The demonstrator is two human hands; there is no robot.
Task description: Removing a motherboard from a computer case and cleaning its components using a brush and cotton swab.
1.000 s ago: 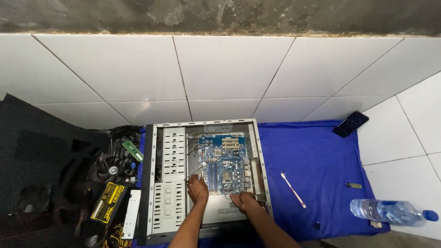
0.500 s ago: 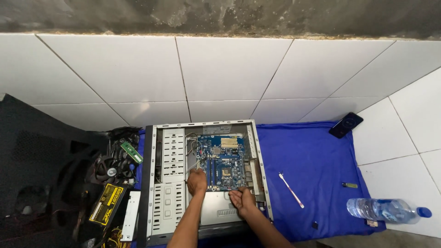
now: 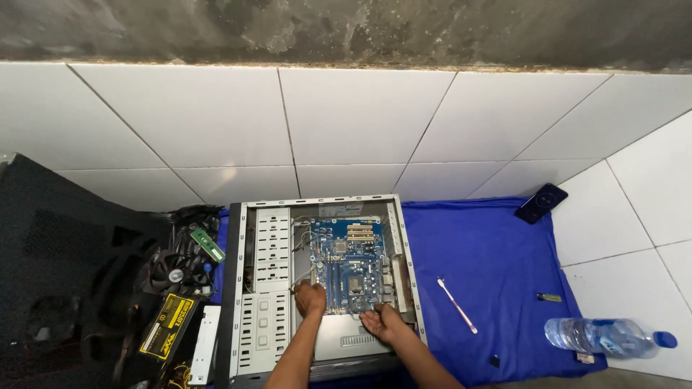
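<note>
White tiled floor under a blue cloth. We see the open case; left hand and right hand grip the motherboard inside. Flexing could crack it.

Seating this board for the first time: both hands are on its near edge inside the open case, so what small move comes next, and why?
Probably nudge the blue motherboard level. The left hand holds its near-left corner and the right hand its near edge, both inside the grey computer case. The screwdriver lies unused on the blue cloth.
</note>
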